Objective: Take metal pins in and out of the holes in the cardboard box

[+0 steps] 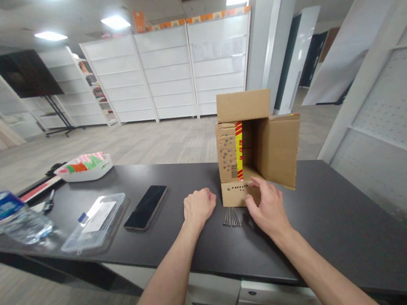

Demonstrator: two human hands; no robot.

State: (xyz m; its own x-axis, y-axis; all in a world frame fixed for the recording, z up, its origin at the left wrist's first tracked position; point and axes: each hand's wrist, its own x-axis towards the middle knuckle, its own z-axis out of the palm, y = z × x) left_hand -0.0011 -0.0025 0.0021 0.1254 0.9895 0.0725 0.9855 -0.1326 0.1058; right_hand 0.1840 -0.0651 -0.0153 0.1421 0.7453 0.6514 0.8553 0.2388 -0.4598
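A cardboard box stands on the dark table with its opening facing me. Nail heads dot its left panel, and a row of small dark holes or heads runs along the lower flap. In front of that flap lie several nails, fanned side by side. My right hand is at the flap's right part, thumb and fingers apart, index fingertip close to the row; whether it touches cannot be made out. To the left of the nails, my left hand rests on the table in a loose fist.
Left of my hands lie a black phone and a clear plastic case. Beyond them are a water bottle, a pen and a white basket with colourful items. The box's side flap swings out to the right.
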